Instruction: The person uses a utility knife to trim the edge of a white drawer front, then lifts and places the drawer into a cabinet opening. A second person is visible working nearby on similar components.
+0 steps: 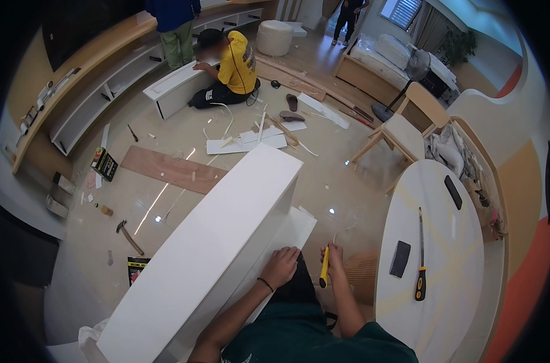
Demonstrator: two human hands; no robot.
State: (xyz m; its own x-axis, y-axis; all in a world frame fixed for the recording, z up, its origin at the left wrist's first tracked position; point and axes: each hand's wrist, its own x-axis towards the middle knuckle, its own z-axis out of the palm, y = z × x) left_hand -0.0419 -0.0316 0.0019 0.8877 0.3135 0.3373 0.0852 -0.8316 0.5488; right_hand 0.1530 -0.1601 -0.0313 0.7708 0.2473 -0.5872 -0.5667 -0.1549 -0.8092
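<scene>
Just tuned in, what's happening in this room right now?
A person is working on a long white cabinet standing on the floor. The left hand rests on a white panel at its side, and the right hand grips a yellow tool pointing down. Beside them, a white table holds a hand saw. A hammer lies on the floor. Farther back, a person in a yellow shirt crouches at another white cabinet piece.
</scene>
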